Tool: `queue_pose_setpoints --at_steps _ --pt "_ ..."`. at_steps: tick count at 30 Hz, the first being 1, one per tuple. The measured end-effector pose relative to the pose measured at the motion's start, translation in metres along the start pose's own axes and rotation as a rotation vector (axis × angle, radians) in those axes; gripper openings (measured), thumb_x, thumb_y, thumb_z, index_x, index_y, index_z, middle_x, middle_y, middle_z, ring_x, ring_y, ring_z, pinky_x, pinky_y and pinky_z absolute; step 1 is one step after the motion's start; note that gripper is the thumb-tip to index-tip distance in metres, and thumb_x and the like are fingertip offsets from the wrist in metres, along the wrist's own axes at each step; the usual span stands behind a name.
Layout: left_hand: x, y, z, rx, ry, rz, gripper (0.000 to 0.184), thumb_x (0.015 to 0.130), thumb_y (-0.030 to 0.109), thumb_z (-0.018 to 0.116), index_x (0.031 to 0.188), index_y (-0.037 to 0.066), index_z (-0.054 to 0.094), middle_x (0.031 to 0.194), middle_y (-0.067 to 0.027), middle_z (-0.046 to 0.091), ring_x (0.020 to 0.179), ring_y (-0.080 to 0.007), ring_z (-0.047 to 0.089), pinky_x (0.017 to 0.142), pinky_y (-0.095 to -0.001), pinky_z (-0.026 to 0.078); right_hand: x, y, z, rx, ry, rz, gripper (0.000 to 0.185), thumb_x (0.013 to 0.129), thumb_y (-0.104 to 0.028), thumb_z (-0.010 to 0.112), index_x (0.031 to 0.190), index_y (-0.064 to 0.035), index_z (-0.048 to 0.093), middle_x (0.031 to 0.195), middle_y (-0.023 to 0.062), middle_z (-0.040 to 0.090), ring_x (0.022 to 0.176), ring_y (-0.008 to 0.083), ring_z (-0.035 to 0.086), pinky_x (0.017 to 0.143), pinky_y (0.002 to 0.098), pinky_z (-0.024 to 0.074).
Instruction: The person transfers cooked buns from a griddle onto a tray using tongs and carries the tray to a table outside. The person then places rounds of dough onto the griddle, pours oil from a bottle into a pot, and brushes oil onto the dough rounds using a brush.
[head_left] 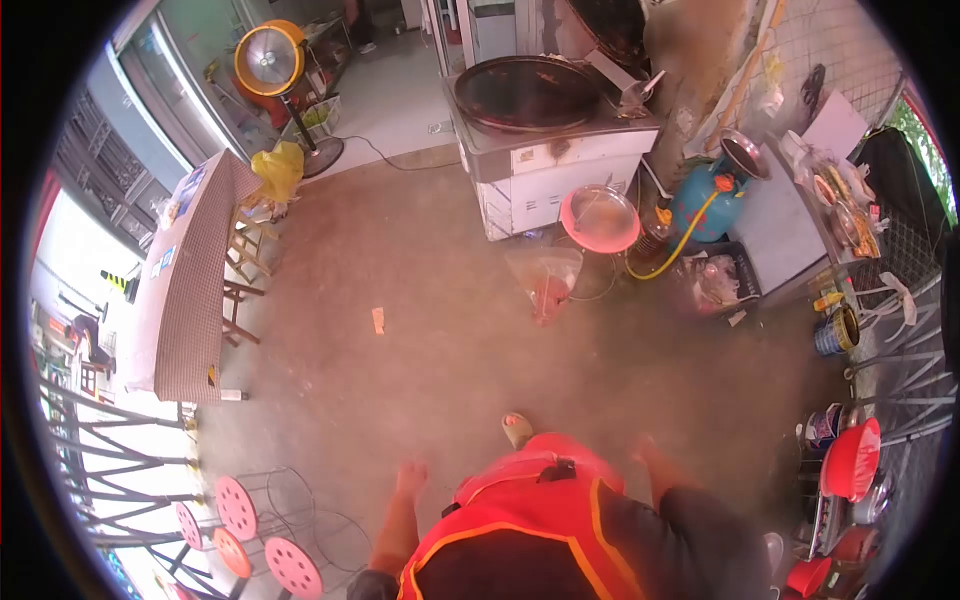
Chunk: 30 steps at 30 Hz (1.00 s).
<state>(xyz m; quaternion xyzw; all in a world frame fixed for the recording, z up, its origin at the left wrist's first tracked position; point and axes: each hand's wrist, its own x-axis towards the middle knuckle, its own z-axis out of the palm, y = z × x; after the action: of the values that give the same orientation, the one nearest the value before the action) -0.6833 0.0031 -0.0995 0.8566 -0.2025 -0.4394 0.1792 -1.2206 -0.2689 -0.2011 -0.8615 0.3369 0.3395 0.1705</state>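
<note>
My left hand (412, 480) hangs low in front of me, left of the red apron (530, 490) I wear. Its fingers look loosely apart, with nothing in them. On the other side of the apron is my right hand (646, 454), hazy and small in view; its fingers appear loose, and no object shows in it. Neither hand touches anything. One sandalled foot (517, 430) shows beyond the apron. Ahead of me stands a metal-sided cooking stand (560, 180) with a large round dark griddle (525, 92) on top.
Near the stand are a pink basin (600, 218), a plastic bag (548, 285) and a blue gas cylinder (705, 200) with a yellow hose. A long covered table (180, 300) lines the left, past a yellow fan (270, 60). Pink stools (237, 508) stand lower left; red basins (851, 460) lower right.
</note>
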Motion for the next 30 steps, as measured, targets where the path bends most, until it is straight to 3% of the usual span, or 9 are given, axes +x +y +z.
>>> queue_pose_setpoints --at_steps 2,5,12,15,20,21,23,25,30 --pt "0.038 -0.065 -0.005 0.037 -0.071 -0.138 0.021 0.085 0.026 0.050 0.090 0.009 0.062 0.089 -0.0129 0.062 0.082 -0.0234 0.061 0.071 -0.0385 0.049 0.103 -0.016 -0.102 0.251 0.350 0.116 0.020 0.081 -0.017 0.049 0.083 -0.0065 0.066 0.087 0.0120 0.065 0.081 0.0297 0.063 0.067 0.0418 0.0500" --pt "0.066 -0.104 -0.028 0.098 -0.154 -0.344 0.016 0.083 0.023 0.051 0.080 0.013 0.064 0.078 -0.0088 0.062 0.072 -0.0200 0.061 0.063 -0.0372 0.050 0.146 -0.078 -0.357 0.545 0.368 -0.046 0.034 0.091 -0.026 0.040 0.108 -0.0027 0.059 0.112 0.0186 0.058 0.102 0.0350 0.056 0.086 0.0434 0.0442" --pt "0.240 -0.011 -0.135 0.188 -0.147 -0.303 0.019 0.083 0.024 0.049 0.074 0.012 0.059 0.069 -0.0050 0.056 0.061 -0.0167 0.052 0.055 -0.0335 0.044 0.326 -0.156 -0.572 0.760 0.359 -0.143 0.038 0.087 -0.032 0.050 0.112 -0.0032 0.057 0.106 0.0159 0.062 0.098 0.0307 0.059 0.086 0.0402 0.0446" --pt "0.340 0.052 -0.226 0.095 -0.105 -0.231 0.020 0.083 0.025 0.048 0.072 0.011 0.057 0.065 -0.0034 0.053 0.057 -0.0153 0.048 0.051 -0.0320 0.041 0.374 -0.180 -0.616 0.750 0.286 -0.161 0.034 0.085 -0.030 0.052 0.106 -0.0035 0.059 0.097 0.0167 0.063 0.091 0.0314 0.060 0.080 0.0413 0.0459" --pt "0.536 0.221 -0.394 -0.552 0.144 -0.095 0.021 0.083 0.026 0.048 0.071 0.011 0.054 0.064 -0.0004 0.049 0.055 -0.0128 0.044 0.048 -0.0305 0.037 0.464 -0.206 -0.719 0.976 0.279 -0.329 0.027 0.084 -0.028 0.051 0.092 -0.0045 0.062 0.087 0.0171 0.063 0.080 0.0344 0.060 0.071 0.0447 0.0457" --pt "0.531 0.327 -0.439 -0.206 0.063 -0.194 0.015 0.083 0.024 0.050 0.075 0.011 0.053 0.069 0.0002 0.050 0.060 -0.0118 0.045 0.051 -0.0283 0.038 0.479 -0.204 -0.746 0.971 0.322 -0.307 0.029 0.084 -0.028 0.053 0.096 -0.0030 0.061 0.090 0.0175 0.063 0.084 0.0330 0.060 0.074 0.0427 0.0458" --pt "0.665 0.343 -0.478 -0.406 0.022 0.070 0.018 0.087 0.026 0.053 0.089 0.009 0.056 0.082 -0.0011 0.059 0.073 -0.0122 0.055 0.058 -0.0257 0.041 0.513 -0.201 -0.795 0.962 0.403 -0.261 0.033 0.084 -0.026 0.056 0.104 -0.0001 0.059 0.096 0.0182 0.063 0.092 0.0301 0.060 0.080 0.0387 0.0461" --pt "0.676 0.477 -0.516 -0.476 0.073 0.074 0.021 0.088 0.026 0.053 0.094 0.007 0.057 0.087 -0.0029 0.061 0.076 -0.0133 0.058 0.059 -0.0258 0.042 0.549 -0.191 -0.843 0.940 0.376 -0.286 0.034 0.084 -0.026 0.056 0.105 0.0001 0.058 0.094 0.0183 0.063 0.092 0.0294 0.060 0.079 0.0380 0.0466" --pt "0.765 0.579 -0.558 -0.414 0.108 0.262 0.021 0.087 0.027 0.054 0.093 0.007 0.057 0.080 -0.0038 0.061 0.066 -0.0126 0.055 0.055 -0.0270 0.042 0.670 -0.171 -0.989 0.960 0.283 -0.329 0.036 0.085 -0.027 0.055 0.109 -0.0003 0.057 0.097 0.0189 0.063 0.093 0.0295 0.060 0.080 0.0366 0.0472"
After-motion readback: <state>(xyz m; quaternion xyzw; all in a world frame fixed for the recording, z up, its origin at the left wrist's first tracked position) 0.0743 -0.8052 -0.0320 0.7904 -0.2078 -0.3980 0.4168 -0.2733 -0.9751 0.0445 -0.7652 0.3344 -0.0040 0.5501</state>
